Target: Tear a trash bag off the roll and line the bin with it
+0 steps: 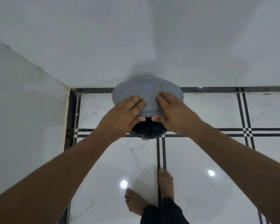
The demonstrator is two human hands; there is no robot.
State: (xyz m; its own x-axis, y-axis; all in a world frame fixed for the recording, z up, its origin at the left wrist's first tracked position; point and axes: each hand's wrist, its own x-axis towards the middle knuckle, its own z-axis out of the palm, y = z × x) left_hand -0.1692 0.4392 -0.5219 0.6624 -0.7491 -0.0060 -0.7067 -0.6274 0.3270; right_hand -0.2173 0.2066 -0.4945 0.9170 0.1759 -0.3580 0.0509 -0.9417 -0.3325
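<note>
A grey bin stands on the tiled floor against a white wall, seen from above. The left hand and right hand both grip the near edge of its grey lid, fingers on top, thumbs beneath. Under the lid the bin's inside looks black; whether that is a bag cannot be told. No roll shows, so lining seems either finished or not yet begun. Nearer than the bin are two bare feet.

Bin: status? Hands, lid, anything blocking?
Left hand and right hand both grip the grey lid, fingers on top, thumbs under the near edge. Bin dark inside; liner not discernible. No trash bag roll in view. Nothing blocking.
</note>
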